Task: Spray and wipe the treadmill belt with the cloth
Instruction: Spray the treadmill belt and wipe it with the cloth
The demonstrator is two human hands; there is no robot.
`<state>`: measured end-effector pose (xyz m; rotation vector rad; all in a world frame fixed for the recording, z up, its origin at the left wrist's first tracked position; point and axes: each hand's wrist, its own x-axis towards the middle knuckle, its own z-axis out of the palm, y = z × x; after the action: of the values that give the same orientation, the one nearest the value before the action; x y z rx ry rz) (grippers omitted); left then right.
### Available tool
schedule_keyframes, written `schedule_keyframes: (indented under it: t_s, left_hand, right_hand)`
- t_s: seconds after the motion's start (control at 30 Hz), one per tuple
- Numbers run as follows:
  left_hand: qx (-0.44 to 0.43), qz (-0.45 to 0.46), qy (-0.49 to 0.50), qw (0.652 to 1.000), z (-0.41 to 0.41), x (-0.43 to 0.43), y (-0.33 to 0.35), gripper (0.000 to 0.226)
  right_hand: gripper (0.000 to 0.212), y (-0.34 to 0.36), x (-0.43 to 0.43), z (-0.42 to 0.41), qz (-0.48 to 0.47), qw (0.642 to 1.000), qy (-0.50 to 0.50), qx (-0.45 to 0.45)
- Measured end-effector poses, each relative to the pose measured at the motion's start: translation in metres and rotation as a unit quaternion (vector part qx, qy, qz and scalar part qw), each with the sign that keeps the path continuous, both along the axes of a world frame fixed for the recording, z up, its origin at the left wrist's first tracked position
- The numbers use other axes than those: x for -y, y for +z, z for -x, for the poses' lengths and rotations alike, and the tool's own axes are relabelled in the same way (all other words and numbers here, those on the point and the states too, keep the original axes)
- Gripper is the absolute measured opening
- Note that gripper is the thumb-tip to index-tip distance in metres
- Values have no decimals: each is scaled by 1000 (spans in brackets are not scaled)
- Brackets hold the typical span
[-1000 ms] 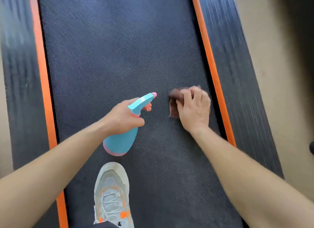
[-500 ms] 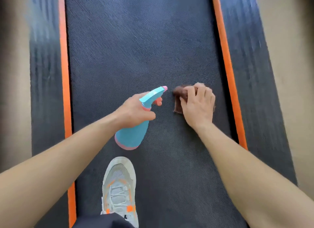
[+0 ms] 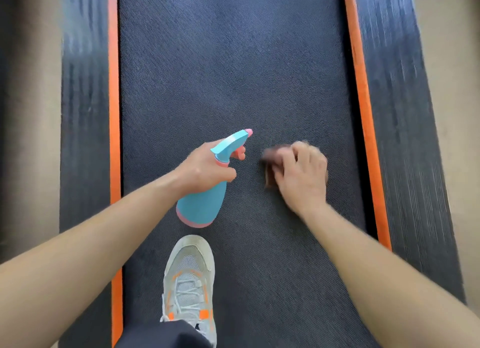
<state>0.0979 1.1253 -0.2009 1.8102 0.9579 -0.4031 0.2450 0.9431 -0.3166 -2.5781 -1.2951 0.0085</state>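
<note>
Brown cloth (image 3: 270, 176) on the treadmill belt (image 3: 233, 62), right of the belt's centre line, blurred and mostly hidden under the right hand (image 3: 302, 176); only its left and far edges exposed. Right hand palm down, knuckles raised, fingers bent over the cloth and gripping it against the belt; forearm entering from the lower right corner. Just left of the cloth and not touching it, the left hand (image 3: 202, 170) wrapped around the neck of a teal spray bottle (image 3: 201, 205), thumb across the near side, a fingertip on the pink trigger (image 3: 240, 153). Bottle tilted, pink-rimmed base toward the wearer, pink nozzle (image 3: 248, 132) aimed forward and slightly right. Trigger squeezed or not: cannot tell. Below the bottle, a grey shoe (image 3: 189, 277) with orange accents planted on the belt, toe forward. Ahead of both hands, a broad stretch of bare textured belt up to the top of the view. Between the right hand and the right orange strip (image 3: 361, 101), a narrower band of belt. Along the opposite belt edge, the left orange strip (image 3: 114, 114), near the left forearm. Outside each strip, a dark ribbed side rail (image 3: 400, 114), then beige floor (image 3: 452, 88).
</note>
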Motion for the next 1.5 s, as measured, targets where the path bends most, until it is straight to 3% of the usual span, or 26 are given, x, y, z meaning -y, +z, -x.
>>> schedule_keyframes:
  t_s: [0.1,0.17,0.33,0.43,0.53,0.63,0.8,0.87,0.93,1.0,1.1,1.17,1.23,1.33,1.4,1.5]
  left_hand:
    - [-8,-2,5,1000,1,-2,-1,48]
    - [4,-4,12,1000,1,-2,-3,57]
    - [32,11,27,999,6,-4,-3,72]
    - [24,7,41,999,8,-11,2,67]
    - [16,-1,63,998,9,-19,4,64]
    - [25,4,74,997,13,-23,0,55]
    - [32,18,102,994,39,-32,-7,59]
    - [17,8,102,995,47,-41,-5,60]
    - [0,-8,105,994,54,-50,-5,60]
    - [-3,-15,121,993,57,-56,-8,56]
    - [25,-5,134,991,59,-53,-13,55]
    - [49,7,149,988,60,-51,-14,60]
    - [55,22,164,985,62,-52,-13,61]
    - [51,27,162,985,61,-56,-8,60]
    - [45,13,160,986,60,-58,-5,56]
    - [31,4,174,984,57,-56,-6,46]
  right_hand:
    - [32,0,46,30,12,992,126,-8]
    - [31,-1,31,7,11,986,165,-4]
    - [36,-1,-62,-66,-1,1000,-21,10]
    - [35,-1,-47,-16,12,999,-51,-7]
    - [32,0,1,55,8,996,84,-15]
    - [30,-3,-16,25,5,985,170,10]
    - [40,-1,-121,-53,22,999,-47,12]
    - [36,-5,-118,-26,18,998,-52,21]
    - [31,-5,-89,22,0,1000,19,19]
    - [30,-9,-64,49,-13,987,157,23]
    - [31,-8,-74,18,-5,950,309,36]
    - [35,-7,-104,-13,-16,965,258,49]
    - [38,-4,-140,-34,2,993,105,52]
    - [32,-4,-151,-2,14,999,-14,31]
    - [27,-6,-118,44,-20,998,62,19]
    - [26,-6,-64,75,-42,961,273,13]
